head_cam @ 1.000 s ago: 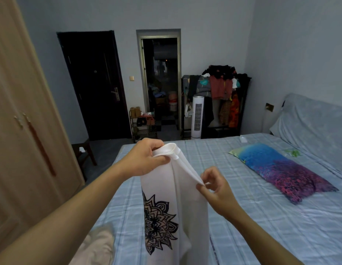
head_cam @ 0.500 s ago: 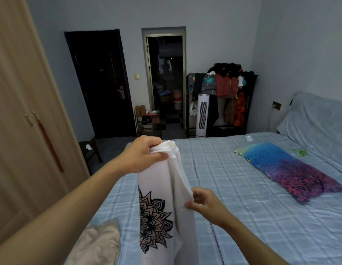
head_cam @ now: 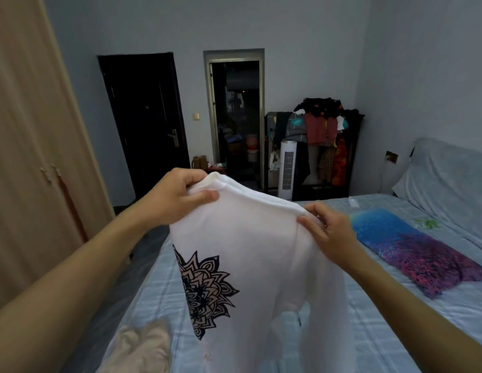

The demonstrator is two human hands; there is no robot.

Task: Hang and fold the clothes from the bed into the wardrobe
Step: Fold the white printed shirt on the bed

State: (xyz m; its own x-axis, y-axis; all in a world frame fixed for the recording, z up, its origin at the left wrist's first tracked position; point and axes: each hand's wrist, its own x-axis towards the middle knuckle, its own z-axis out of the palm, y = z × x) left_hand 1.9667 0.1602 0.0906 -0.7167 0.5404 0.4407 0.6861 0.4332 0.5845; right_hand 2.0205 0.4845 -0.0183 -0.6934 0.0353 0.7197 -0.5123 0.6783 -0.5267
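- Left hand (head_cam: 178,196): fingers curled over the top edge of the white garment (head_cam: 250,254), thumb pressed on its front.
- Right hand (head_cam: 327,232): pinches the same top edge, apart from the left hand.
- White garment: held up above the bed (head_cam: 396,332), hanging down; mandala print (head_cam: 204,289) on its left part.
- Beige garment (head_cam: 143,348): lies on the bed, lower left.
- Wardrobe (head_cam: 32,157): at left, doors closed.
- Pillow (head_cam: 412,246): on the bed, at right.

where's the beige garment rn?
In the head view, the beige garment lies crumpled on the bed at bottom left, under the left forearm, just left of the hanging white T-shirt.
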